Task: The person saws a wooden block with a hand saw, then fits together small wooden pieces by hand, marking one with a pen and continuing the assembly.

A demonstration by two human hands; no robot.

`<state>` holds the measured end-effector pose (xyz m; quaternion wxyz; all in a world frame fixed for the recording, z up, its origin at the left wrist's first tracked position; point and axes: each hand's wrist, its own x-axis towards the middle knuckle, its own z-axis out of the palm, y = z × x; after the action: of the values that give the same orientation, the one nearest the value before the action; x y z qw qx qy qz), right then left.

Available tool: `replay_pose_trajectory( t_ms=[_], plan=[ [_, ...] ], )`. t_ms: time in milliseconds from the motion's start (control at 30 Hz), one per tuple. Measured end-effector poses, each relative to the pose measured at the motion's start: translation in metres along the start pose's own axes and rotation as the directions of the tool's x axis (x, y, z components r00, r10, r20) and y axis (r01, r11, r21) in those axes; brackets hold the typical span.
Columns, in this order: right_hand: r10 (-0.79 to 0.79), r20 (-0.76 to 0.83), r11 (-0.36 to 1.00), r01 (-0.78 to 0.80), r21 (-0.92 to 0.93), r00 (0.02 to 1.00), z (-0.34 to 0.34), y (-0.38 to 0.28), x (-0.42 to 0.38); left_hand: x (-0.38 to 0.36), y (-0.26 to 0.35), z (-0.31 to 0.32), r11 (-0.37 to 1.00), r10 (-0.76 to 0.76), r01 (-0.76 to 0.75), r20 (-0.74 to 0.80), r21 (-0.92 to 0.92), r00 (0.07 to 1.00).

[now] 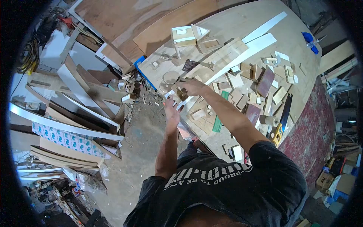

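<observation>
A long white-faced strip (pixel 230 67) runs diagonally over the worktable, its near end at the table's left edge. My left hand (pixel 172 109) is at that end, thumb on one side and fingers on the other, apparently gripping it. Just above, my right hand (pixel 194 87) reaches across with fingers curled over a small brown block (pixel 182 93) by the strip. The block's exact kind is hard to make out, and the fingers partly hide it. Close to the right fingertips lies a round clear disc or lid (pixel 171 77). A dark crumpled piece (pixel 190 65) is a little farther off.
Many wood offcuts cover the worktable (pixel 211 26), with a green strip (pixel 221 111) among them. A yellow-handled saw (pixel 283 121) lies at the right edge. A small wooden assembly (pixel 186 34) stands toward the back. Curved panels (pixel 68 125) are stacked at left, beside floor debris.
</observation>
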<state>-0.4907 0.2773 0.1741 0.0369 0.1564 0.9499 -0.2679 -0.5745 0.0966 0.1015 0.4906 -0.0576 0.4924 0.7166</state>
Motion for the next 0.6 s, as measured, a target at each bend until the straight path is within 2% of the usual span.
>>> replay_pose_trajectory(
  t_ms=[33, 100, 167, 233, 267, 300, 367, 433, 567, 600],
  plan=[
    [0.012, 0.070, 0.999, -0.014, 0.031, 0.998, 0.000, -0.001, 0.002, -0.002, 0.000, -0.001, 1.000, 0.002, -0.002, 0.000, 0.003, 1.000],
    [-0.022, 0.032, 0.997, 0.020, 0.075, 0.999, 0.003, 0.015, -0.002, 0.001, -0.004, -0.009, 0.999, 0.045, -0.045, -0.014, -0.009, 0.999],
    [0.076, -0.148, 0.993, -0.061, 0.100, 0.986, 0.009, 0.047, 0.000, 0.005, -0.003, -0.017, 0.998, 0.058, -0.057, 0.034, -0.025, 0.998],
    [0.282, -0.013, 0.958, -0.281, 0.062, 0.959, 0.001, 0.074, -0.004, 0.007, -0.001, -0.019, 0.997, 0.071, -0.068, 0.080, -0.039, 0.994],
    [0.301, -0.042, 0.951, -0.297, 0.081, 0.953, 0.003, 0.076, -0.004, 0.009, 0.001, -0.019, 0.998, 0.055, -0.054, 0.043, -0.019, 0.998],
    [0.303, -0.039, 0.951, -0.299, 0.083, 0.952, 0.006, 0.078, -0.005, 0.010, 0.001, -0.020, 0.999, 0.034, -0.034, 0.006, -0.001, 0.999],
    [0.110, -0.093, 0.985, -0.121, -0.122, 0.990, 0.019, 0.079, -0.017, 0.015, 0.003, -0.024, 0.999, 0.031, -0.031, 0.028, -0.025, 0.999],
    [0.103, -0.128, 0.979, -0.123, -0.160, 0.986, 0.029, 0.087, -0.018, 0.017, 0.002, -0.030, 0.998, 0.038, -0.035, 0.040, -0.056, 0.998],
    [0.213, -0.203, 0.958, -0.245, -0.148, 0.956, 0.024, 0.089, -0.022, 0.010, 0.008, -0.025, 0.994, -0.004, 0.003, -0.008, -0.107, 1.000],
    [0.320, -0.288, 0.921, -0.367, -0.128, 0.903, 0.027, 0.086, -0.016, 0.008, 0.008, -0.023, 0.997, 0.008, -0.009, -0.018, -0.073, 1.000]
  ],
)
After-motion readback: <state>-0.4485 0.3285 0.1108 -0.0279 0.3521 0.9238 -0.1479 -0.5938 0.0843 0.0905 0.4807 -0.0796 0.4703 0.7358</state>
